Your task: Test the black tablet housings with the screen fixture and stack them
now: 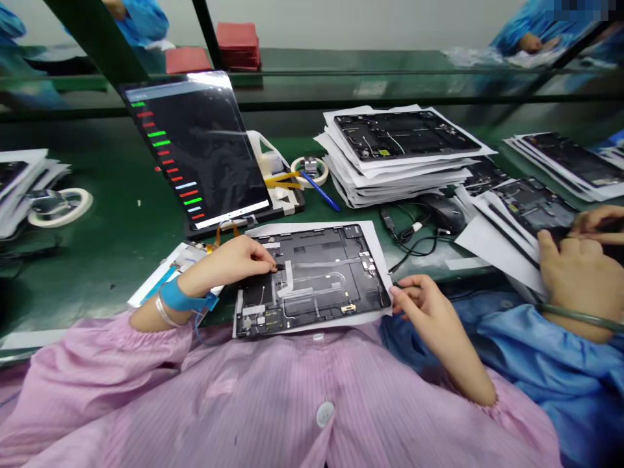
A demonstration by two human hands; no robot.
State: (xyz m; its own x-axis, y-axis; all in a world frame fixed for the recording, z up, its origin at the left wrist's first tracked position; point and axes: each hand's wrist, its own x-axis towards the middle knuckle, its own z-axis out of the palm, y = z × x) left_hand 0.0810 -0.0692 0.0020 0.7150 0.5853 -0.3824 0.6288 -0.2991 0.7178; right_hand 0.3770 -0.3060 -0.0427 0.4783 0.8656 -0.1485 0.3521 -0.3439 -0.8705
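Note:
An opened black tablet chassis (322, 273) lies on a white paper sheet (377, 250) at the bench's near edge, its inner boards and cables showing. My left hand (234, 260) rests on its left part with the fingertips pinched on a small black piece near the upper left corner. My right hand (424, 302) holds the right edge of the paper and chassis with curled fingers. A blue strap is round my left wrist.
A propped tablet (195, 153) shows red and green bars. Behind it are tape rolls (309, 170), a blue pen (319, 190), a stack of chassis on paper (400, 146), a mouse (441, 211) and cables. A co-worker's hands (575, 257) work at the right.

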